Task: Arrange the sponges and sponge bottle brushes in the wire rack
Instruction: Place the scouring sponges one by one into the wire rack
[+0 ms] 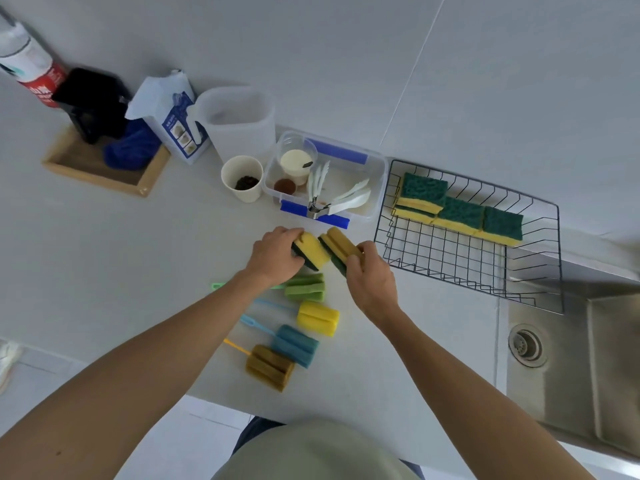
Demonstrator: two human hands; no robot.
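My left hand (275, 256) grips a yellow and green sponge (313, 250) above the counter. Just to its right, my right hand (370, 282) holds a darker yellow and green sponge (337, 245); the two sponges are almost touching. The black wire rack (450, 265) stands to the right with several yellow and green sponges (460, 214) lined along its back. Below my hands lie several sponge bottle brushes: green (306, 287), yellow (318, 318), blue (294, 345) and brown (270, 367), heads pointing right.
Behind my hands stand a clear box with blue clips (325, 178) holding utensils, a paper cup (242, 178), a translucent jug (239, 121) and a carton (176, 123). A wooden tray (100, 164) sits far left. A steel sink (571, 358) lies right of the counter.
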